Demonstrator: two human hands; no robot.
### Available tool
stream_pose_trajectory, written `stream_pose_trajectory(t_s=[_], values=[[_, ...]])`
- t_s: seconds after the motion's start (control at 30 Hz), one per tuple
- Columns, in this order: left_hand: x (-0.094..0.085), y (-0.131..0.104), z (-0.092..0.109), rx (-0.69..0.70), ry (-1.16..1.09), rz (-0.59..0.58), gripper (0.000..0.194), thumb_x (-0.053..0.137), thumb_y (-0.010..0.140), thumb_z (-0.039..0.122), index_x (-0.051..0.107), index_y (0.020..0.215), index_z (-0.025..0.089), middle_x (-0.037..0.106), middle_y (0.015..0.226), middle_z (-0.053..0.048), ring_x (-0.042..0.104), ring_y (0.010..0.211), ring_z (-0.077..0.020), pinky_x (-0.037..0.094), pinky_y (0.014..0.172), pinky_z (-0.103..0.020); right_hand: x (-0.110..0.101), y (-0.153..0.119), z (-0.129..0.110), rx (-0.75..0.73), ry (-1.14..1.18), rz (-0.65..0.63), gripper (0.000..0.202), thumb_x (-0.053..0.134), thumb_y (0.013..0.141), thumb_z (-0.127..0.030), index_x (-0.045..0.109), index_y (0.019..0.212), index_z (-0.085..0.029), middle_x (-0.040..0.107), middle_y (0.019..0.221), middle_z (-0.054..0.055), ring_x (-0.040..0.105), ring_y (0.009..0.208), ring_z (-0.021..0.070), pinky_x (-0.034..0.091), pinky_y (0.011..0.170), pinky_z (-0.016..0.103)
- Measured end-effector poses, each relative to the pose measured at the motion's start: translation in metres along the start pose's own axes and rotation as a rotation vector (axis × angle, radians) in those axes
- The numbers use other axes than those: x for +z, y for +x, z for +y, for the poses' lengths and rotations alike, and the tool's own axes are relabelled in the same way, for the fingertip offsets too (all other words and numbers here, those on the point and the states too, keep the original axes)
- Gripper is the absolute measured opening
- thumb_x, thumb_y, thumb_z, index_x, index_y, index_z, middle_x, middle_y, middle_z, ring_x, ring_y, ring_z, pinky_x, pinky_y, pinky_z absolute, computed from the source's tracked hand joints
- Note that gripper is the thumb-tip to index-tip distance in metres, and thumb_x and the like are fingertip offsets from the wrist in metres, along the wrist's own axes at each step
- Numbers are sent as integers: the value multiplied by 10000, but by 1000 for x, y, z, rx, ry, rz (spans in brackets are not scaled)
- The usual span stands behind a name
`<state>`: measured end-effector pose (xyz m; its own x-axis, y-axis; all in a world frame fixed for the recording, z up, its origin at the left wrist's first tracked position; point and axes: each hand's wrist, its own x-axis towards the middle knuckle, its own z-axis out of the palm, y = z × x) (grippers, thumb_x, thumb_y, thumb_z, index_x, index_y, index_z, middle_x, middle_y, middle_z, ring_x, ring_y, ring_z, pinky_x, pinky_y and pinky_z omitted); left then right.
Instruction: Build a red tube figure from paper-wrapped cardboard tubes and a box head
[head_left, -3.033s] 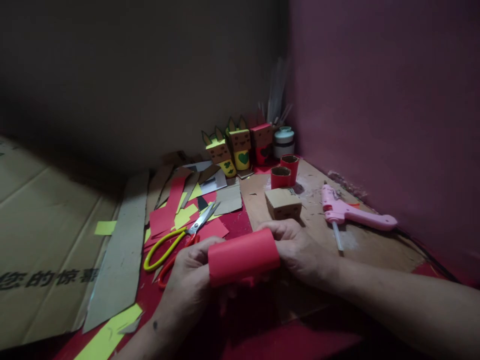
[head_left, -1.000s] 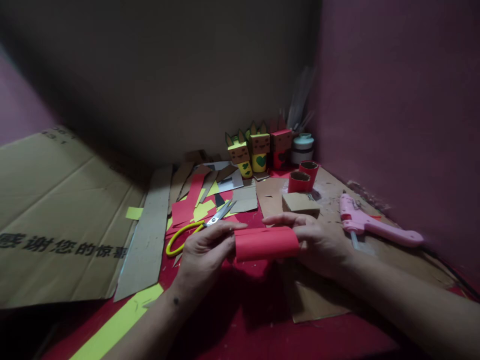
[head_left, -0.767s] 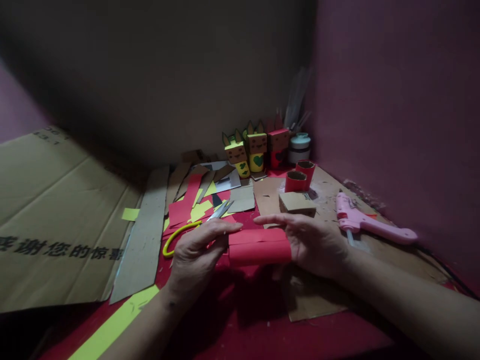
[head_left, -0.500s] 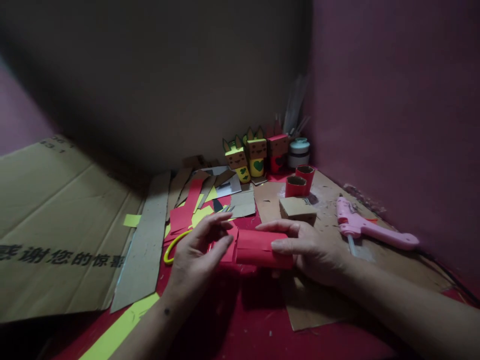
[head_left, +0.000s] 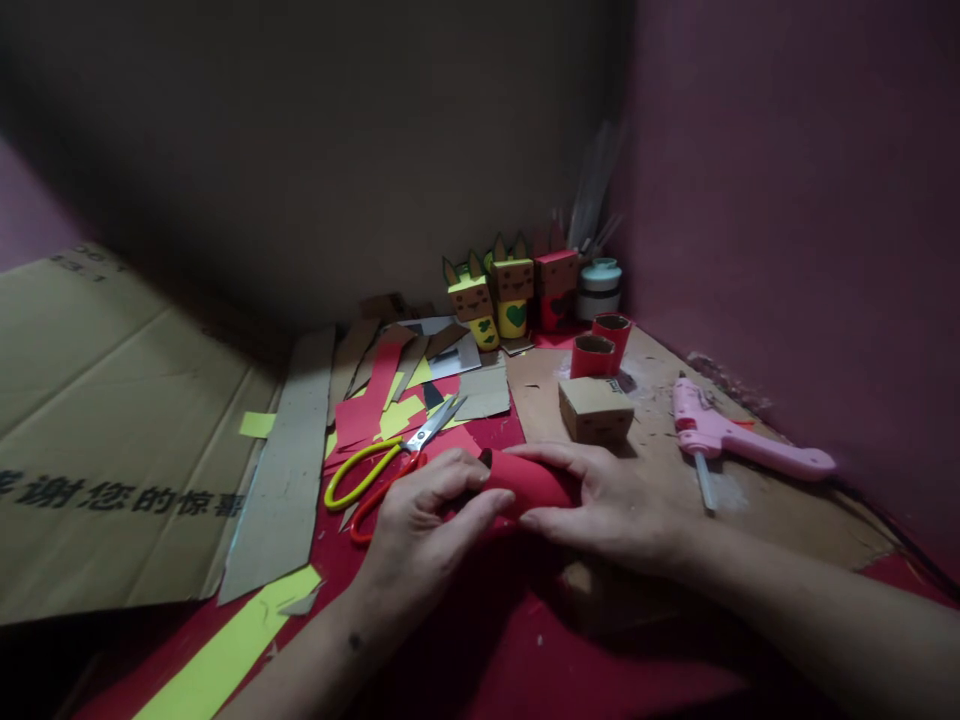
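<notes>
Above the red surface | left hand pinches one end of a red tube, right hand clasps the other | three eared figures look finished; two standing tubes and a box sit unjoined

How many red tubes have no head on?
3: one red tube between the left hand and right hand, then a front tube and back tube standing behind the cardboard box. More may be hidden.

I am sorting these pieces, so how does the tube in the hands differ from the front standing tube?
The held tube lies sideways in the left hand and right hand; the standing tube is upright, untouched. The standing tube's opening faces up, the held tube's left. Both are red.
</notes>
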<state>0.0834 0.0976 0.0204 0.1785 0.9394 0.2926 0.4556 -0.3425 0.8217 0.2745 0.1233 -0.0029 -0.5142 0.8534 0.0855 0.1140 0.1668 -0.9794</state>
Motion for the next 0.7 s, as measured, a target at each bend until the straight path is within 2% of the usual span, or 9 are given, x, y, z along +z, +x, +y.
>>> stream_pose_trajectory(t_s=[0.17, 0.3, 0.33, 0.4, 0.47, 0.53, 0.57, 0.63, 0.7], values=[[-3, -7, 4, 246, 70, -7, 82, 693, 839, 186, 736, 770, 192, 672, 778, -41, 612, 745, -171, 481, 686, -262, -2, -3, 0, -124, -172, -122, 275, 733, 776, -273, 672, 1039, -219, 686, 896, -12, 624, 747, 152, 487, 656, 241], [-5, -12, 7, 355, 64, -55, 129, 654, 863, 135, 755, 868, 215, 702, 822, -37, 599, 768, -170, 487, 738, -281, 0, -5, -3, -181, -249, -79, 239, 735, 726, -214, 632, 942, -200, 652, 853, -20, 581, 710, 130, 453, 643, 233], [-7, -13, 7, 335, 25, -35, 164, 627, 882, 141, 759, 903, 236, 708, 848, -31, 608, 799, -173, 489, 757, -283, 0, -4, -3, -171, -240, -67, 240, 728, 717, -193, 622, 932, -196, 642, 847, -21, 575, 710, 128, 449, 638, 233], [-11, -10, 5, 215, -71, 90, 180, 601, 906, 187, 761, 905, 270, 708, 865, -15, 621, 831, -175, 488, 747, -271, 1, -4, -5, -120, -211, -52, 243, 725, 699, -169, 606, 909, -195, 626, 832, -24, 569, 713, 129, 446, 631, 234], [-21, -2, 2, 37, -105, 266, 165, 623, 894, 268, 750, 788, 255, 694, 779, -3, 611, 748, -165, 469, 659, -246, -1, -2, -5, -65, -182, -29, 252, 737, 682, -160, 594, 886, -199, 619, 828, -27, 573, 729, 136, 447, 637, 241], [-35, 9, -3, -126, -39, 375, 280, 646, 862, 357, 698, 626, 216, 648, 635, -2, 559, 613, -149, 427, 571, -235, -4, -1, -7, -27, -145, -3, 282, 758, 663, -157, 586, 881, -204, 617, 822, -32, 578, 743, 144, 454, 649, 248], [-44, 14, -7, -188, 6, 397, 361, 630, 861, 410, 667, 566, 204, 625, 595, -6, 537, 578, -145, 414, 558, -237, -5, 0, -9, -15, -128, 5, 304, 770, 649, -155, 583, 882, -206, 618, 821, -33, 578, 744, 146, 458, 654, 252], [-61, 21, -17, -273, 118, 343, 397, 615, 839, 481, 667, 564, 200, 621, 571, -19, 539, 561, -161, 410, 556, -251, -9, 3, -15, 2, -94, 4, 350, 788, 617, -139, 581, 891, -207, 620, 816, -33, 576, 742, 149, 468, 658, 257], [-74, 23, -30, -253, 277, 236, 260, 686, 757, 455, 732, 751, 200, 725, 752, -57, 639, 731, -222, 451, 667, -275, -11, 5, -22, 16, -57, -28, 377, 790, 598, -112, 587, 901, -207, 619, 814, -33, 574, 740, 147, 474, 655, 253]])
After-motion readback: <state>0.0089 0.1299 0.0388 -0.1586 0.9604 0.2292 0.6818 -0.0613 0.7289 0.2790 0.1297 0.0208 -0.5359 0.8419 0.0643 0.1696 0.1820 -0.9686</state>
